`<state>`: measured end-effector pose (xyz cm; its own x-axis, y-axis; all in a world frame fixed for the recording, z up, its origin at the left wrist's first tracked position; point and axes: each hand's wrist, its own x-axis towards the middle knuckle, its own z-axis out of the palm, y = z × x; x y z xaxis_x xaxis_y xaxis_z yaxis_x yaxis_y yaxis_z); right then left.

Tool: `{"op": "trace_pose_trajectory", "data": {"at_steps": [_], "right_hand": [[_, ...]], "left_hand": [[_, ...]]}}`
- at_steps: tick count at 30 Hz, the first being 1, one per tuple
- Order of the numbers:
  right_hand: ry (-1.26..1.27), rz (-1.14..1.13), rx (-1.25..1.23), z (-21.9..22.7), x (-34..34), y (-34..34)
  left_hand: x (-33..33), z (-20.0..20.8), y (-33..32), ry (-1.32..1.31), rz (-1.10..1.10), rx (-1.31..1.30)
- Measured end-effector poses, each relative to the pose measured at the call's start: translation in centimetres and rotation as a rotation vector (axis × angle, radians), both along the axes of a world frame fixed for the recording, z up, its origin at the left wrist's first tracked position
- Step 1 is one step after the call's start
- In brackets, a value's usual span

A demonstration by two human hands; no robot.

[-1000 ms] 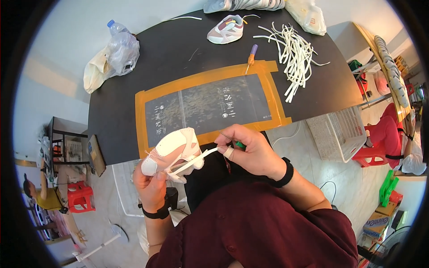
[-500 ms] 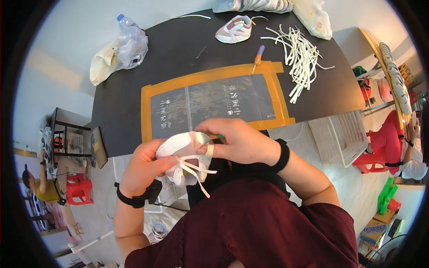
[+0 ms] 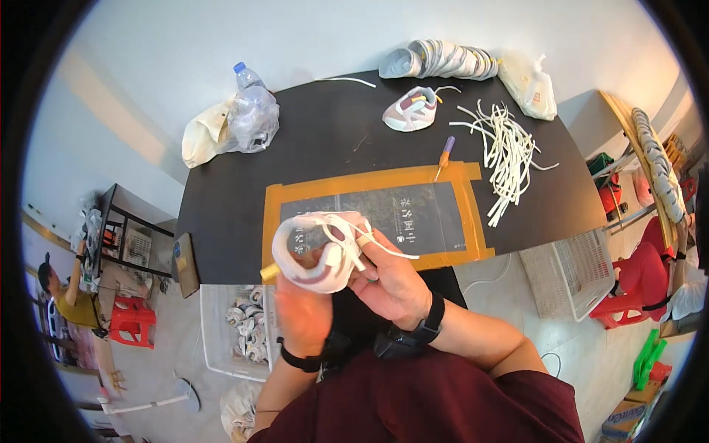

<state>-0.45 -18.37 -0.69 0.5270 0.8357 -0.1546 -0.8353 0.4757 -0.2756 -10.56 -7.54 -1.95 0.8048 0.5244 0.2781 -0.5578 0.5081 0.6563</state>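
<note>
A small white and pink shoe upper [image 3: 334, 257] is held up over the near edge of the table, its ankle opening facing up and left. White laces [image 3: 388, 249] trail from it to the right. My right hand [image 3: 391, 288] grips it on the right side, with thumb and fingers around the lace area. Below the shoe is my left hand [image 3: 303, 314], smeared by motion, so its fingers do not show clearly. A yellow tab [image 3: 269, 272] sticks out at the shoe's left. Farther back on the table rests a similar shoe upper [image 3: 410, 111] with a loose lace.
Orange tape [image 3: 273, 210] frames a printed sheet on the dark table [image 3: 221, 214]. A thin-shafted tool [image 3: 445, 156] lies there, beside a pile of white laces [image 3: 509, 159]. Nested uppers [image 3: 450, 60] and bags stand behind. Below left is a bin [image 3: 214, 347] of uppers.
The shoe upper has been turned so its opening shows. My right hand now grips its right side, and the thin green-handled tool it had is out of sight. My left hand has moved lower.
</note>
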Motion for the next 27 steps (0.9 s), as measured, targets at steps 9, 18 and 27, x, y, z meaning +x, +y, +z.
{"op": "trace_pose_trajectory", "data": {"at_steps": [9,18,27], "right_hand": [[-0.457,-0.002,-0.298,-0.1,-0.9,-1.5],[-1.373,-0.348,-0.668,0.9,2.8,-5.7],[-1.401,-0.229,-0.543,-0.6,2.6,-4.1]], "left_hand": [[1.6,-0.1,1.4,0.237,-0.030,0.058],[0.1,-0.1,2.3,0.242,-0.335,-0.270],[-0.2,0.9,1.0,0.430,-0.347,-0.158]]}}
